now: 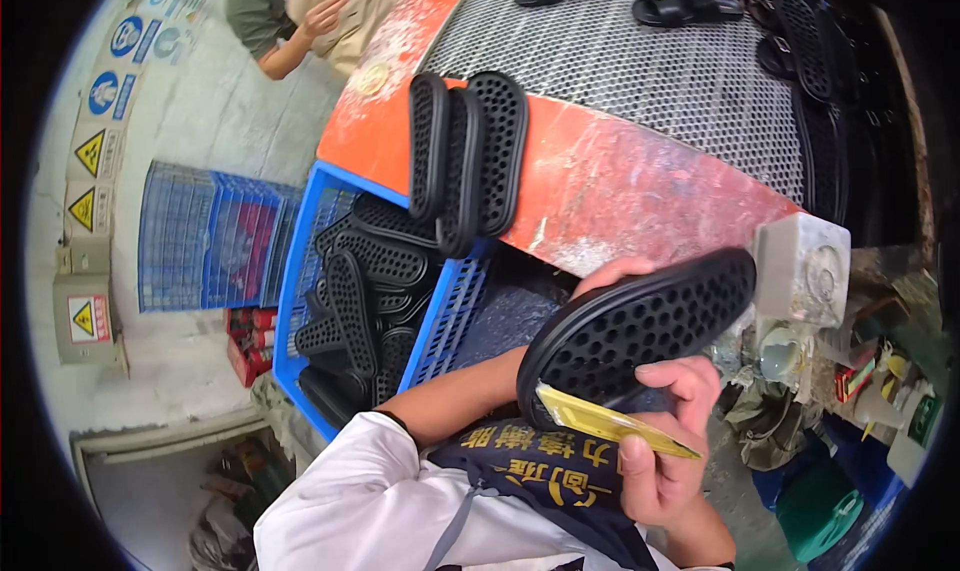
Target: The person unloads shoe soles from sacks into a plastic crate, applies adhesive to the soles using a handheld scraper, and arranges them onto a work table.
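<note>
Gripping black sole (650, 331) in left hand (612, 274), just before scuffed red worktop (620, 161) with metal mesh (600, 61); pinching yellow card (610, 421) in right hand (668, 461). Working beside blue crate (297, 271), near pale, sign-hung wall (230, 111).

Tilted black sole (640, 321), pitted face showing; yellow strip (588, 415) across its near edge

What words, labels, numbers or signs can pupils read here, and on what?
Wording is described, not copied.
Dark apron: large yellow characters, partly creased.
Round blue signs: pictograms; nearby lettering too small to read.
Yellow triangle signs: warning symbols; nearby lettering too small to read.
Grey box: another warning triangle; lettering too small.
Black sole, yellow strip: none readable.
</note>
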The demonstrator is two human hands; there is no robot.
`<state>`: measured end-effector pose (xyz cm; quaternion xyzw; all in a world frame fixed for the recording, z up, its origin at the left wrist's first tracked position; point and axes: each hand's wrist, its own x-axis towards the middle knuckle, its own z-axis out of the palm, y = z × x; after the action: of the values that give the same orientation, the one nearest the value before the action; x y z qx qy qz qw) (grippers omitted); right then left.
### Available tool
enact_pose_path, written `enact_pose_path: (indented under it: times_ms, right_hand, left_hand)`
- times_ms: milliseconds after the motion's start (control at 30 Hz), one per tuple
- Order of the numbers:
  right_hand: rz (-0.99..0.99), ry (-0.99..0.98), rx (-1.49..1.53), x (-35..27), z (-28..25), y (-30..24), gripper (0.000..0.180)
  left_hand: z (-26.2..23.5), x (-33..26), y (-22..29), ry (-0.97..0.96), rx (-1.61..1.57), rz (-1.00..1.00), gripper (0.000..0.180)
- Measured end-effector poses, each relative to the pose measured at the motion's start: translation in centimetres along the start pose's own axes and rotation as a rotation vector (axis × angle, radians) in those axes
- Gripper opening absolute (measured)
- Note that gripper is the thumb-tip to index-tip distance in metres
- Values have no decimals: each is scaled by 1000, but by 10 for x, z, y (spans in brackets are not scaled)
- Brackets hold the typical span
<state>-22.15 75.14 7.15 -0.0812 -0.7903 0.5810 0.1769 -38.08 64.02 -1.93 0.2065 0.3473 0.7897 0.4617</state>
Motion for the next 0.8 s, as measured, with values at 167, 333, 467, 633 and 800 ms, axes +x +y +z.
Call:
enact_pose_path:
  times_ms: [167,333,467,633,800]
  right_hand:
    - [-107,-389,-121,43,-32,-9,18]
    - [-163,-607,-156,79,-68,-3,16]
    - [35,-267,123,54,-63,18,18]
    - [214,258,253,35,-5,27,25]
    - [262,288,144,-15,27,22,23]
  left_hand:
    - [-11,-5,14,-223,131,-303,60]
    - [-31,-28,18,-546,382,-236,94]
    - [-31,-14,36,-633,648,33,68]
    - [-16,-5,5,2,-42,-176,72]
    - [1,23,2,340,-375,-175,74]
